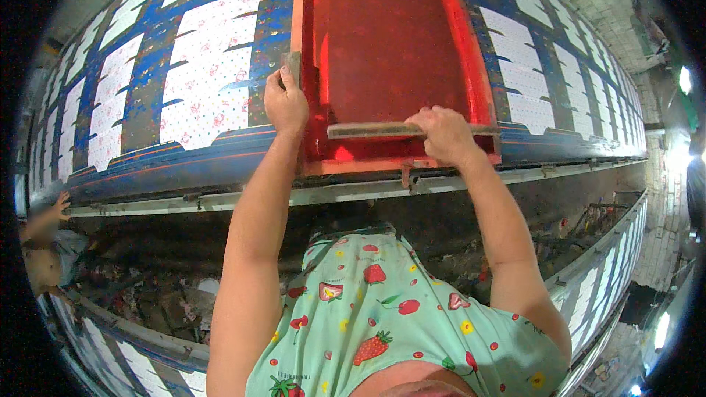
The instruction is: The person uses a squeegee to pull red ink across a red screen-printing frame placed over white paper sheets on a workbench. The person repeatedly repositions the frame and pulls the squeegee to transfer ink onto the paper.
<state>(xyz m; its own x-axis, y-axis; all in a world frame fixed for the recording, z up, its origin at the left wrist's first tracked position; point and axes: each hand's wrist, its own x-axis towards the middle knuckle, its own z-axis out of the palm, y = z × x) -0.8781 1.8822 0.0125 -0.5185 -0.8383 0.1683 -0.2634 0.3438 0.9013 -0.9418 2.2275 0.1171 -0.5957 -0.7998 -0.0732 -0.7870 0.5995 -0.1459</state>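
Note:
A screen frame coated in red, with a dark red mesh, lies on a long blue-stained table bearing printed white fabric pieces. My left hand is closed on a short grey-brown bar at the frame's left side; whether this is part of the frame I cannot tell. My right hand grips a long flat squeegee lying crosswise inside the frame's near end, above the red ink. A small metal fitting sticks out from the frame's near edge.
A rail runs along the near edge, beside a dark, littered gap. Another person's hand is at the table edge on the far left. Similar tables with white pieces stand behind me. A wall with bright lamps is at the right.

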